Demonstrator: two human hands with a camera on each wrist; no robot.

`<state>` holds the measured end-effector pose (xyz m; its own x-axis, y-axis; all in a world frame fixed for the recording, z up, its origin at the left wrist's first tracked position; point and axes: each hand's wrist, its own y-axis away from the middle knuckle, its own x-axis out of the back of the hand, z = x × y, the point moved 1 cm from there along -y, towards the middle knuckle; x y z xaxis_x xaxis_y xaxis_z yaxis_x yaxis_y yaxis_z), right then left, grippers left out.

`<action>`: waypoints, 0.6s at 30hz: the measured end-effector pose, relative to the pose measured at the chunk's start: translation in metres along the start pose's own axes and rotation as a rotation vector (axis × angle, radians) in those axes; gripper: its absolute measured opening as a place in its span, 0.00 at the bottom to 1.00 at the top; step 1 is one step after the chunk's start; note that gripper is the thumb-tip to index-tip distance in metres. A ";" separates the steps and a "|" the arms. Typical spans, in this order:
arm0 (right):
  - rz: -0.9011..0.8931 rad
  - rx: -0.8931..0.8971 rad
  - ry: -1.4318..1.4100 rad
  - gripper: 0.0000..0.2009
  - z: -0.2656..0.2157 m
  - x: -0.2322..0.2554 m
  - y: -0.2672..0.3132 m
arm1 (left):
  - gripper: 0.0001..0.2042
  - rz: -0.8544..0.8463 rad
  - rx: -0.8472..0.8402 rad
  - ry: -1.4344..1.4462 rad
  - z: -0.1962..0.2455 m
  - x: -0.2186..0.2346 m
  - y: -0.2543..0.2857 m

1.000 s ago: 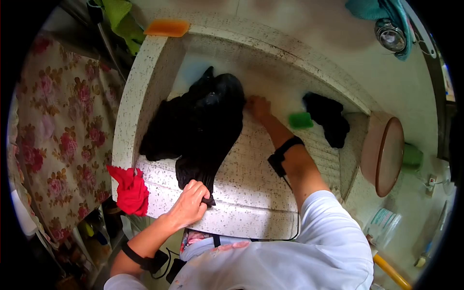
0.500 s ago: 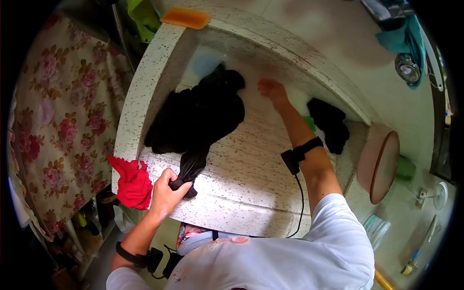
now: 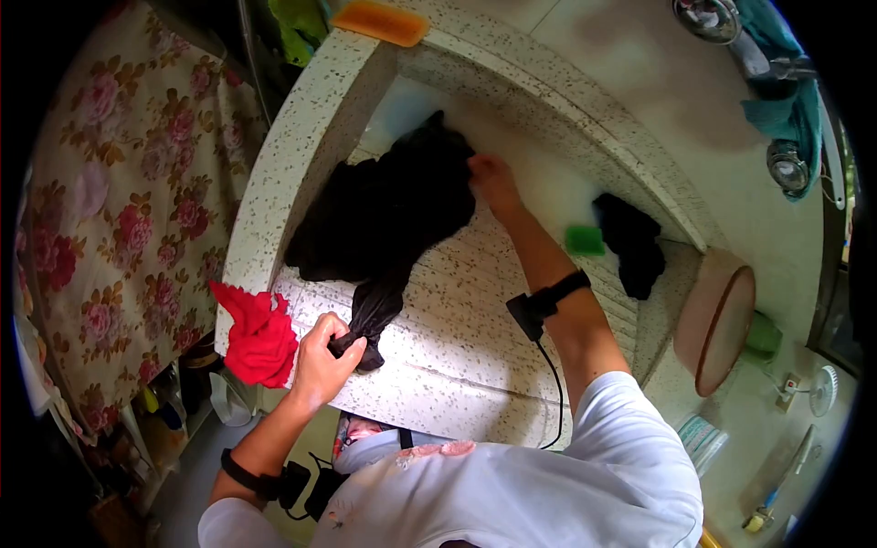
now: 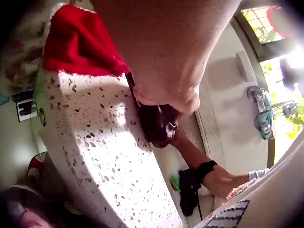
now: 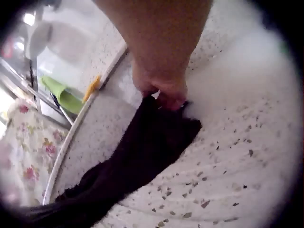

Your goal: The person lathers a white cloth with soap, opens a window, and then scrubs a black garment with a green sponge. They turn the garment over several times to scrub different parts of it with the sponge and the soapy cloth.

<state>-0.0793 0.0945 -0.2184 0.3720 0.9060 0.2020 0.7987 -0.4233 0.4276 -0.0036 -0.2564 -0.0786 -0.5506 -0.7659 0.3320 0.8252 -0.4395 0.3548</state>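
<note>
A wet-looking black garment [image 3: 388, 210] lies bunched across the left half of a speckled stone wash basin [image 3: 521, 388]. My left hand [image 3: 327, 363] grips its narrow near end at the basin's front edge; in the left wrist view a dark wad of the fabric [image 4: 159, 126] pokes out below the curled fingers. At the far side, my right hand [image 3: 496, 187] pinches the garment's upper right edge. The right wrist view has the black cloth [image 5: 142, 147] stretching down from those fingertips over the speckled floor of the basin.
A red cloth [image 3: 258, 340] drapes over the front left corner. To the right lie a green block [image 3: 585, 240] and a smaller black cloth [image 3: 630, 245]. An orange slab [image 3: 379, 23] rests on the back left rim. Cloudy water pools at the back. A pink tub [image 3: 717, 324] stands outside right.
My right hand came away from the garment, then returned and pinched its far edge. My left hand shifted a little left with the near end in its grip. The head view has turned.
</note>
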 end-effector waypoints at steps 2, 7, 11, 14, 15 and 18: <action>0.134 0.273 -0.120 0.12 0.012 0.027 -0.010 | 0.13 0.010 -0.047 0.056 0.004 -0.001 0.000; 0.061 0.132 0.663 0.21 -0.038 0.102 0.041 | 0.12 0.077 -0.130 0.022 0.027 0.000 -0.013; -0.326 -0.212 1.197 0.26 -0.030 0.143 0.079 | 0.11 -0.055 -0.110 -0.186 0.041 0.000 -0.025; -0.341 -0.056 1.323 0.27 -0.032 0.172 0.074 | 0.10 0.119 -0.089 -0.111 0.045 0.010 -0.051; -0.305 0.185 1.372 0.26 -0.059 0.177 0.079 | 0.08 0.199 -0.080 0.035 0.061 0.018 -0.062; 0.264 0.280 0.726 0.17 -0.129 0.180 0.080 | 0.05 0.344 -0.485 0.203 0.114 0.044 -0.077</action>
<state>-0.0099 0.2232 -0.0344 0.2426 0.5085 0.8262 0.8518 -0.5192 0.0694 -0.1062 -0.2026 0.0083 -0.2474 -0.9544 0.1668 0.9405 -0.2779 -0.1954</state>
